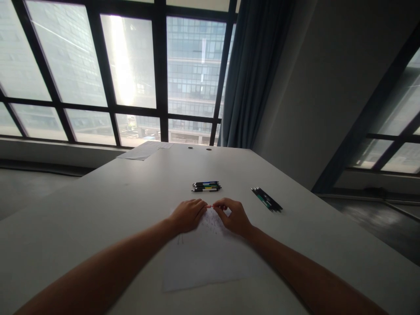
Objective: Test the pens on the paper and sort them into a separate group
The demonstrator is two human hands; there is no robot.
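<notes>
My left hand (pixel 189 215) and my right hand (pixel 234 216) meet above a sheet of paper (pixel 203 267) on the white table. Between their fingertips shows a thin orange-red pen-like piece (pixel 209 206), mostly covered by the fingers. The left fingers are closed on its left end, and the right thumb and forefinger pinch its right end. Dark scribbles mark the paper under the hands. Just beyond them lies a row of several click pens (pixel 206 187) with blue, green, yellow and white parts. To the right, a slanted bundle of thin black sticks, like refills (pixel 266 199), has a green patch.
The white table (pixel 131 192) stretches toward the windows (pixel 197 70). Papers (pixel 144 151) lie at its far left edge, and two round dark discs (pixel 209 149) are at the far end. A blue curtain (pixel 249 78) hangs behind, beside a grey wall (pixel 305 109).
</notes>
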